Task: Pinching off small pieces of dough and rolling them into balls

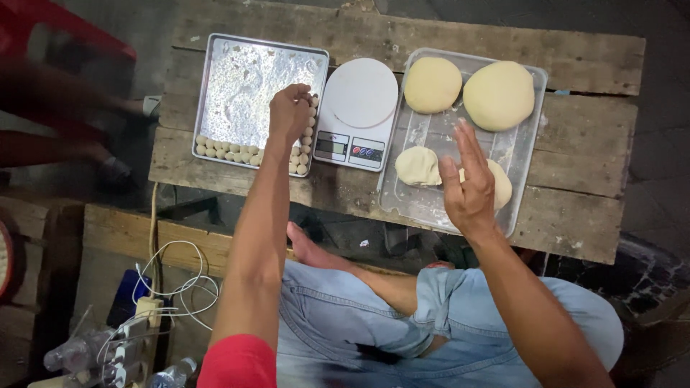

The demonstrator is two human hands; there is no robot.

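Note:
My left hand (290, 111) reaches over the right edge of a floured metal tray (244, 86), fingertips curled on the column of small dough balls (307, 136) lined up there; whether it holds one I cannot tell. More small balls (223, 151) run along the tray's near edge. My right hand (467, 183) hovers open, fingers spread, above a clear plastic tray (525, 154). That tray holds two large round dough pieces (499, 93) at the far end and two smaller lumps (417, 167) near my hand.
A white kitchen scale (357, 111) stands between the two trays on a rough wooden table (582, 194). A power strip with white cables (147, 316) and plastic bottles lie on the floor at lower left. A red chair (65, 29) and another person's feet are at upper left.

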